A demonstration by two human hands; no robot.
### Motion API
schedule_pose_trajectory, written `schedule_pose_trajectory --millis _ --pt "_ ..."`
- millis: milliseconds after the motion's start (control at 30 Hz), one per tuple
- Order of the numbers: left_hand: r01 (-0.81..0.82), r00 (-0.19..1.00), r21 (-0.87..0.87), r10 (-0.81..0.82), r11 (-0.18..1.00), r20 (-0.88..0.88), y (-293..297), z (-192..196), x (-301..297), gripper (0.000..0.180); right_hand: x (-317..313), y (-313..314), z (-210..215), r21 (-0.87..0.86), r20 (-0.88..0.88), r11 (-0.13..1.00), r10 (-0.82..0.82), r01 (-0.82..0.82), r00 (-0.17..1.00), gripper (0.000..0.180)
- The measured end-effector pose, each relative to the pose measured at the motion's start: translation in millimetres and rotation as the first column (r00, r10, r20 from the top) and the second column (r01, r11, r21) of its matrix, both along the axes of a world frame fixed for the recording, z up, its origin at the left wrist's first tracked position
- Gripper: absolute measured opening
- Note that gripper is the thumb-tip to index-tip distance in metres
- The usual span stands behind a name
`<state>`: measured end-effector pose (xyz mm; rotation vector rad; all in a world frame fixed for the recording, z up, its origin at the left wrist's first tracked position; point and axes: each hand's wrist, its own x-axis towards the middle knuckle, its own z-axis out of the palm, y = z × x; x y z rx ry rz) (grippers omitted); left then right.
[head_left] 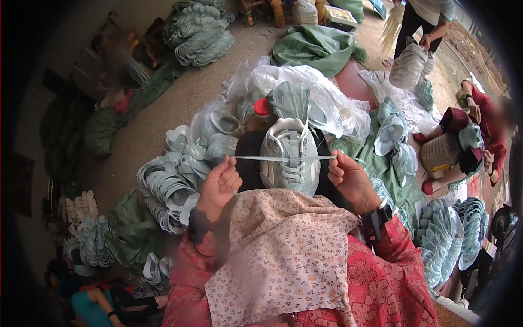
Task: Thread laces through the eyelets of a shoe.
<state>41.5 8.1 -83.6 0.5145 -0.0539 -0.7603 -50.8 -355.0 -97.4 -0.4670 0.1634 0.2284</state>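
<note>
A pale grey-green sneaker upper (291,150) sits in front of me between my knees, its toe pointing toward me. Its flat shoelace (256,158) crosses the tongue, and the two ends stretch out sideways, looking taut. My left hand (220,184) pinches one end to the left of the shoe. On the other side my right hand (351,177) pinches the other end between thumb and fingers. The lower eyelet rows are laced. A floral apron (294,245) covers my lap just below the toe.
Stacked shoe uppers (169,182) lie to my left, and more bundles (440,240) to my right. White plastic bags (321,90) and a green sack (313,49) lie ahead. A seated person in red (493,141) works at right; another person (430,22) stands holding a bundle.
</note>
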Motion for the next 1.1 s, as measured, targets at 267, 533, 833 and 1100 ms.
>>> schedule_pose_trajectory --millis 267,533,833,1100 --pt "-0.657 0.449 0.655 -0.504 0.374 0.738 -26 57 8 0.024 -18 -66 21 -0.190 0.065 0.928 -0.313 0.319 0.948 0.020" --pt "-0.660 0.249 0.602 -0.626 0.448 0.739 -111 69 48 0.031 -84 -197 -5 -0.194 0.012 0.755 -0.636 0.626 0.771 0.019" --pt "-0.639 0.271 0.606 -0.598 0.474 0.754 -97 49 50 0.032 -107 -286 -78 -0.230 -0.235 0.599 -0.799 0.767 0.554 0.018" --pt "-0.492 0.354 0.702 -0.619 0.514 0.701 -94 51 52 0.026 -6 -188 -27 -0.599 0.067 0.710 -0.417 0.371 0.906 0.033"
